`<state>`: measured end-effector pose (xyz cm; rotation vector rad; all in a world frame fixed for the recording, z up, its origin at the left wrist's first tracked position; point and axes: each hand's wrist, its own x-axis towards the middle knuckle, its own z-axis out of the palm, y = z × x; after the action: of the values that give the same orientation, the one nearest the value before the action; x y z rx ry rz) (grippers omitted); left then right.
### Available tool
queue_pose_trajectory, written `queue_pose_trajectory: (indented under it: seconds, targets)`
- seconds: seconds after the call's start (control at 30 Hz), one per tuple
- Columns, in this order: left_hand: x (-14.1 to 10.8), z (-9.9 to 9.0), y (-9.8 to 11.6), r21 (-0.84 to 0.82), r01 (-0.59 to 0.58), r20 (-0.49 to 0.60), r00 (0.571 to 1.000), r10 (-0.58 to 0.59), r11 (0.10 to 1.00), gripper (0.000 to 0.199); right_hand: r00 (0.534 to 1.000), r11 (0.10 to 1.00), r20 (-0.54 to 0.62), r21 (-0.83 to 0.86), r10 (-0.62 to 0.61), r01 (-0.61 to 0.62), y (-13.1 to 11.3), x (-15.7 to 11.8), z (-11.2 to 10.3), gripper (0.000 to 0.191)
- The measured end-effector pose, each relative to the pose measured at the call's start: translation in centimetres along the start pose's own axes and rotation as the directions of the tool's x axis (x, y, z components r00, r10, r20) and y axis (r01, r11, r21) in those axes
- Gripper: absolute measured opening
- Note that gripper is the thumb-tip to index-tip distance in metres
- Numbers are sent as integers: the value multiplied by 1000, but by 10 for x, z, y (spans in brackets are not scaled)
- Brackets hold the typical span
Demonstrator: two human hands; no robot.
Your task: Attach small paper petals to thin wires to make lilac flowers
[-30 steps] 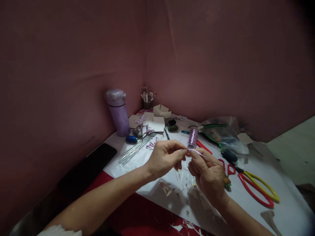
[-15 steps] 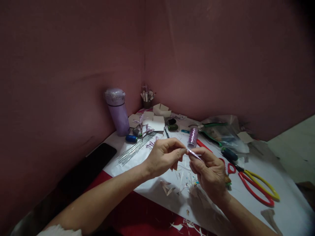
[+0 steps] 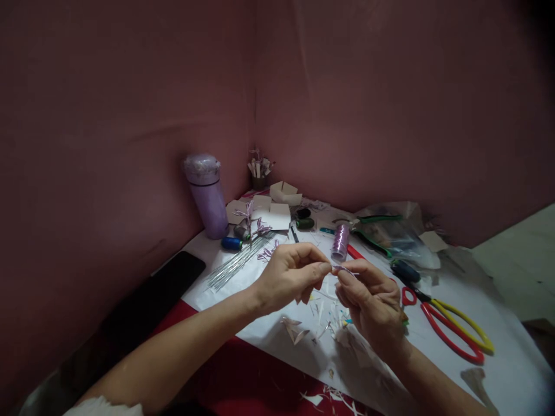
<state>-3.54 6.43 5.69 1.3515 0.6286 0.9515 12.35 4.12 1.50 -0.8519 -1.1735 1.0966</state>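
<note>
Over the white paper, my left hand and my right hand meet, fingertips nearly touching. Both pinch a thin, shiny purple strip, the left at its near tip and the right along its length. Fingers cover most of the strip, so its full shape is hidden. Just behind the hands stands a spool of metallic purple thread. Paper scraps and thin clippings lie below the hands. Left of my left hand is a bundle of silvery wires with purple looped pieces by it.
A purple bottle stands by the wall, a dark phone-like slab near it. To the right lie scissors with red and yellow handles, green-handled pliers and a plastic bag. White cards and thread spools sit further back.
The purple strip has turned between the fingers and shows less of its shiny face. My right fingers have shifted slightly; my left hand has barely moved.
</note>
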Motion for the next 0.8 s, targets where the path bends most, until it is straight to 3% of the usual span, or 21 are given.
queue_pose_trajectory:
  seconds: [0.13,0.33,0.5,0.8]
  targets:
    - [3,-7,4,-144,129,138,984,-109,981,15,999,1000,42,-25,3,-2,2,2,-7,5]
    - [6,-12,2,-253,271,244,947,-209,929,13,996,997,49,32,71,-73,-6,4,-2,11]
    - [8,-12,1,-243,256,233,952,-199,936,14,990,981,62,146,123,-131,-11,8,4,15]
    - [8,-7,-2,-152,154,143,981,-132,976,19,993,983,44,143,108,-113,-6,10,-1,12]
